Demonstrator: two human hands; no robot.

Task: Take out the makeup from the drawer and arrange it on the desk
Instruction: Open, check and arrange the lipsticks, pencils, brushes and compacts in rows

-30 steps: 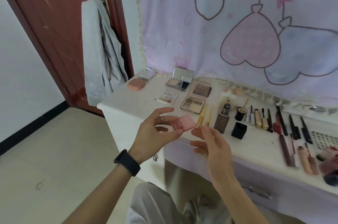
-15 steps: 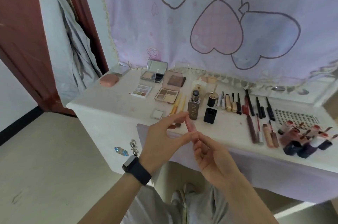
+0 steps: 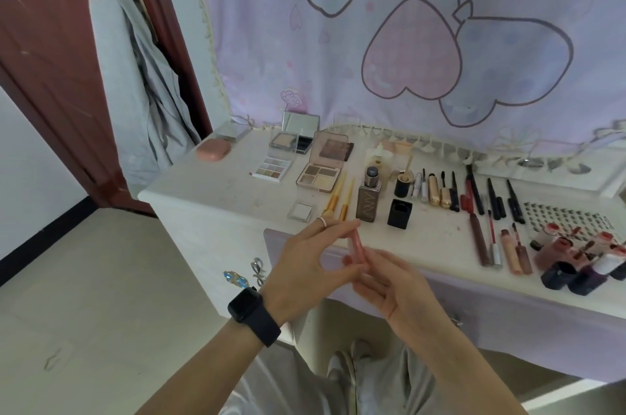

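Observation:
A small pink compact (image 3: pixel 357 248) is held edge-on between both hands, in front of the white desk (image 3: pixel 216 201). My left hand (image 3: pixel 305 265), with a ring and a black watch, grips its upper part. My right hand (image 3: pixel 393 282) holds its lower end with the fingertips. Makeup lies spread on the desk: open eyeshadow palettes (image 3: pixel 318 175), a small white square compact (image 3: pixel 300 210), two gold brushes (image 3: pixel 338 199), a brown foundation bottle (image 3: pixel 369 199), a black cap (image 3: pixel 399 214), a row of pencils and mascaras (image 3: pixel 474 194), and lip glosses (image 3: pixel 508 245). The drawer front (image 3: pixel 508 309) sits under the desk edge.
A pink case (image 3: pixel 213 149) lies at the desk's back left. Nail polish bottles (image 3: pixel 582 262) crowd the right edge beside a studded sheet (image 3: pixel 565 216). A grey garment (image 3: pixel 142 92) hangs on the red door (image 3: pixel 57 58). A purple curtain (image 3: pixel 406 24) hangs behind.
The view swung right and back, showing more of the desk. The pink compact turned from face-on to edge-on between my hands, which dropped slightly lower.

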